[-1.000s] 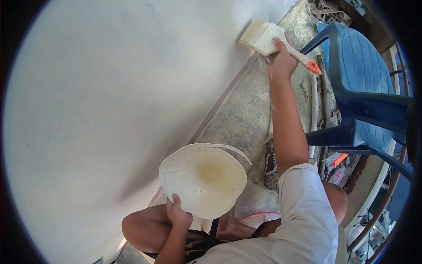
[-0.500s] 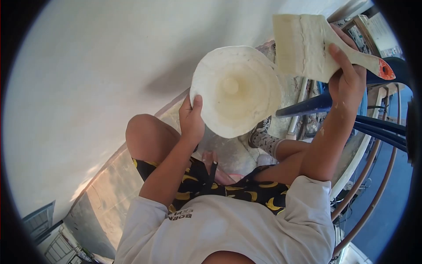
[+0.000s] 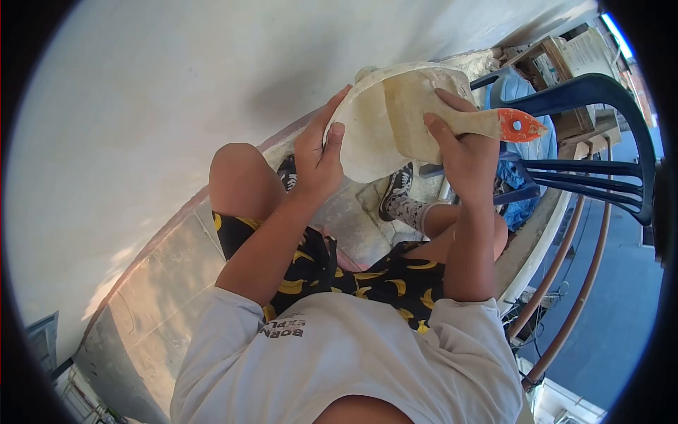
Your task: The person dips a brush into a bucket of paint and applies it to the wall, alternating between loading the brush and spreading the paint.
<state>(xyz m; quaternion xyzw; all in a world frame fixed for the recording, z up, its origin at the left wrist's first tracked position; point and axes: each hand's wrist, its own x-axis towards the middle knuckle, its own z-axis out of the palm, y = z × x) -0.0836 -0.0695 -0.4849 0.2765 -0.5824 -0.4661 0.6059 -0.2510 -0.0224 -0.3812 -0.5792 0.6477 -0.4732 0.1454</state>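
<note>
My left hand (image 3: pixel 321 152) grips the left rim of a shallow, off-white bowl (image 3: pixel 364 131), thumb on the near side and fingers behind it. The bowl is tilted and coated with pale residue. In my right hand (image 3: pixel 462 141) is a wide brush (image 3: pixel 413 116) with cream-coloured bristles and an orange-red handle end that points right. The bristles lie inside the bowl, over its right part. Some fingers of my right hand are hidden behind the brush.
A pale wall (image 3: pixel 162 92) rises at the left and top. A dark blue plastic chair (image 3: pixel 607 92) stands at the right, beside a wooden frame (image 3: pixel 565 78). Brown rails (image 3: pixel 586 283) curve along the lower right. Tiled floor (image 3: pixel 162 290) lies below.
The brush has moved left and down from beside the bowl to inside it. The bowl has shifted up and tilted. The view has turned a little, with more of the chair showing.
</note>
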